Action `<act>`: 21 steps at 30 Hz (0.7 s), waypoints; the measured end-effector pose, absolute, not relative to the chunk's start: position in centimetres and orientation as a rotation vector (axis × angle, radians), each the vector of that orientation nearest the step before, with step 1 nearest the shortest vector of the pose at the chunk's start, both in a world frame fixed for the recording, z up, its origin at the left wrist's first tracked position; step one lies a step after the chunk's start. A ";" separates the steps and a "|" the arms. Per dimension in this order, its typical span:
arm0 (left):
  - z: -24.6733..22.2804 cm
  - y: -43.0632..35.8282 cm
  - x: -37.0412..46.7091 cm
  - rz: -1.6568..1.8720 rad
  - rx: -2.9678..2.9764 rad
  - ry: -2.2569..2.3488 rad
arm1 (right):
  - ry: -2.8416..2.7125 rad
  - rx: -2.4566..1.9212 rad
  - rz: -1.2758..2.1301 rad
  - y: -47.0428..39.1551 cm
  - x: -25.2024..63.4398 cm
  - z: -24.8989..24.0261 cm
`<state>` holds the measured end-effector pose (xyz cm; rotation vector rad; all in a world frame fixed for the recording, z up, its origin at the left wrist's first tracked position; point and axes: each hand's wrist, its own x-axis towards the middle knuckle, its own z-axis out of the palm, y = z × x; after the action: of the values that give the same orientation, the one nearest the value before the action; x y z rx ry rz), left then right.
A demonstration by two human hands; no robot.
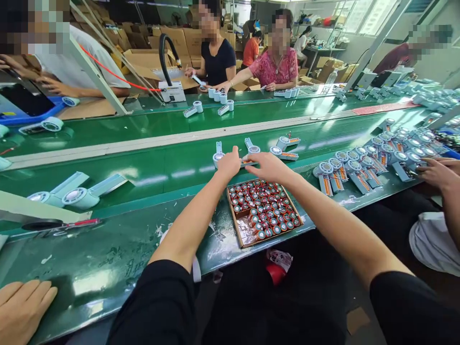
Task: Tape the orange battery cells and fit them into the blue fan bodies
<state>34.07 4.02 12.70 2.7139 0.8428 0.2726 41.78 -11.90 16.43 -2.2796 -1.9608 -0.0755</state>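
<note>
Both my hands reach over the bench to the near side of the belt. My left hand (229,165) is closed at one end of a pale blue fan housing (247,163) with orange inside, mostly hidden by my fingers. My right hand (268,167) has its fingertips on the same piece from the right, thumb a little apart. Just below lies a shallow cardboard tray (236,225) of cylindrical battery cells (275,212) with red wires; its near left corner holds no cells. Similar housings stand beyond my hands, one at left (218,156) and another (253,149) behind.
Many housings (354,165) crowd the right bench, where another person's hand (436,172) works. Two housings (81,196) lie at left near a red-handled tool (82,223). A neighbour's hand (25,306) rests at lower left. People work across the green belt (161,163).
</note>
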 end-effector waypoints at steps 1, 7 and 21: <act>12.7 3.6 33.1 0.313 2.711 0.796 | -1.964 -2.167 -0.057 -13.5 40.5 16.1; 11.1 0.0 23.4 0.683 2.601 0.377 | -2.093 -1.871 -0.065 -20.3 34.2 12.6; 2.7 -2.5 1.0 0.822 2.796 0.891 | -2.420 -1.965 0.193 -24.4 34.8 14.6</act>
<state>1.03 -2.50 2.71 2.7958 0.8907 0.8222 34.75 -24.35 14.63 -1.9654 -2.4198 0.1925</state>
